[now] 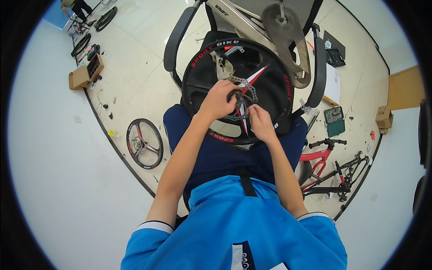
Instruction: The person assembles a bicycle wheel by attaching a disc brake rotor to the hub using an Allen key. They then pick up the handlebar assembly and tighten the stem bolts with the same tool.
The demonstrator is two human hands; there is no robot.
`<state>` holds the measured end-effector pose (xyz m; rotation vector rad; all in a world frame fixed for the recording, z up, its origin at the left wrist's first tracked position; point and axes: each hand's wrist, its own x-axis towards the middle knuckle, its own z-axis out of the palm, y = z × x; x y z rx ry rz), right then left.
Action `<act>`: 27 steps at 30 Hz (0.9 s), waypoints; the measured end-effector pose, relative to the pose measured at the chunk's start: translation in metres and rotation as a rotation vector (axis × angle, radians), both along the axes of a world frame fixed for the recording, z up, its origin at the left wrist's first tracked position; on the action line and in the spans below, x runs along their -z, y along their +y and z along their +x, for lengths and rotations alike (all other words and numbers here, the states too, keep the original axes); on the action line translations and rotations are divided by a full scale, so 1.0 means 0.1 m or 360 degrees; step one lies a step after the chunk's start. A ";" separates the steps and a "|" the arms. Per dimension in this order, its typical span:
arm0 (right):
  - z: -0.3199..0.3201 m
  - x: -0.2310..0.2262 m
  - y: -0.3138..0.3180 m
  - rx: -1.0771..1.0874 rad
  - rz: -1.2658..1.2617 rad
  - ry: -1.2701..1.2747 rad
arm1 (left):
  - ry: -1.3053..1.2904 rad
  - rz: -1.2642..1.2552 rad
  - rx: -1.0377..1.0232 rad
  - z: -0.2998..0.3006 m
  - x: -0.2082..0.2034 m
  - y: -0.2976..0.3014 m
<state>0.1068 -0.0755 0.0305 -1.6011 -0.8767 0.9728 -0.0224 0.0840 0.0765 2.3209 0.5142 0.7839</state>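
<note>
A black bicycle wheel (275, 72) with red and white markings lies flat over my lap and the seat of a chair. At its hub sits a perforated metal brake disc (253, 91). My left hand (219, 100) is on the disc's left side, its fingers curled and closed at the disc near the hub. At the disc's lower right edge my right hand (261, 122) is closed in a pinch; whatever lies between its fingertips is too small to make out. A crumpled whitish glove or rag (223, 68) lies on the wheel above my left hand.
A silver bicycle frame (245, 22) leans over the chair between its armrests (179, 38). On the floor are a smaller wheel (144, 144) at left, red and black bike frames (321, 155) at right, and an open cardboard box (80, 77). Another person (80, 8) stands far left.
</note>
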 end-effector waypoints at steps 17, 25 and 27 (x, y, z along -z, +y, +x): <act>-0.08 -0.22 0.13 -0.0008 0.0132 -0.0436 | 0.0043 0.0115 0.0005 -0.03 0.14 0.06; 0.00 -0.31 0.13 -0.0068 0.0096 -0.0605 | -0.0087 0.0114 0.0008 -0.05 0.20 0.07; 0.03 -0.31 0.13 -0.0085 0.0072 -0.0633 | -0.0104 0.0111 0.0003 -0.04 0.21 0.06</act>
